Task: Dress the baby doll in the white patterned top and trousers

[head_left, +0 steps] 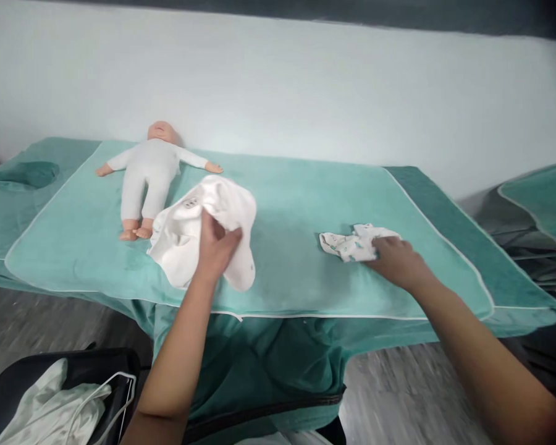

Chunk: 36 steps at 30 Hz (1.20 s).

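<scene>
Two bare forearms reach forward from the near edge, past a black seat (92, 361) at the lower left that holds crumpled white fabric (37, 405) and a white cord. The left hand (215, 247) is clenched on a white garment (185, 238), bunching its middle – the garment lies on the teal towel (296, 228) just beside the doll's feet. The right hand (396, 259) rests palm down on the right end of a small printed cloth (347, 244), well apart from the garment; I cannot tell whether its fingers pinch the cloth. Farther back a baby doll (148, 173) in a pale suit lies on its back, arms spread. A folded teal cloth (25, 173) sits at the far left – behind everything, a white wall (306, 93).
</scene>
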{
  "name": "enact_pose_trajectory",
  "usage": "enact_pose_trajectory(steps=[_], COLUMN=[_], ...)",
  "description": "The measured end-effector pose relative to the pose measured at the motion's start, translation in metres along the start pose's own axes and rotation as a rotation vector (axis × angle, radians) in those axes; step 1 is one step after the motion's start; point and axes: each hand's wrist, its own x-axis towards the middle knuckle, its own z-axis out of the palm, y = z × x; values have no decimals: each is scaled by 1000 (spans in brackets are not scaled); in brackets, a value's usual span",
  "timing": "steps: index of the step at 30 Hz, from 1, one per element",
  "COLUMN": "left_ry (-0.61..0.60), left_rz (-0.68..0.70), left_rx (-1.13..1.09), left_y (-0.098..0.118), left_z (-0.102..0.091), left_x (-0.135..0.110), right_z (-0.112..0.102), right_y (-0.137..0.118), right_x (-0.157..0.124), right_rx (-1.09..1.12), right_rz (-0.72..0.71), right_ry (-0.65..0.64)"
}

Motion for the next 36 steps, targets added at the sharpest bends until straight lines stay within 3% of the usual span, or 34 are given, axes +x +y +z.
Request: enact_pose_trajectory(steps=[3, 5, 7, 10, 13, 16, 19, 22, 24, 27, 29, 32, 36], left_ry=[-104, -205, -283, -326, -239, -130, -132, -173, -187, -177, -70, 123, 53], left_rz=[72, 119, 151, 200, 236, 138, -113, -304, -320, -207, -75, 132, 337], left_rx=[156, 312, 449, 643, 797, 971, 1176, 1290, 1275, 1071, 883, 626, 403], left_y=[-10, -20, -31, -41, -42, -41, -43, -48, -51, -48, -35, 1, 59], left_z=[27, 40, 42, 22, -18, -57, -78, -81, -80, -81, -83, -79, -56], left_x=[-1, -5, -12, -19, -13, 5, 21, 30, 31, 30, 28, 23, 16], right_z=[-5, -16, -27, -32, -22, -8, -2, -1, -4, -13, -24, -47, -75], right_y=[-23, -65, -114, -177, -213, -229, -236, -241, -242, -238, -232, -230, -252], right_x=[-19, -24, -20, 1, 35, 77, 111, 122, 115, 87, 67, 44, 38], right_rx=[16, 139, 377, 678, 855, 915, 877, 860, 859, 880, 908, 1007, 1148], right_rz=[-42, -74, -185, -268, -274, -69, 162, 158, 107, -18, -98, -232, -352], right_ry=[-30, 90, 114, 74, 82, 40, -85, -214, -275, -244, -199, -188, -84])
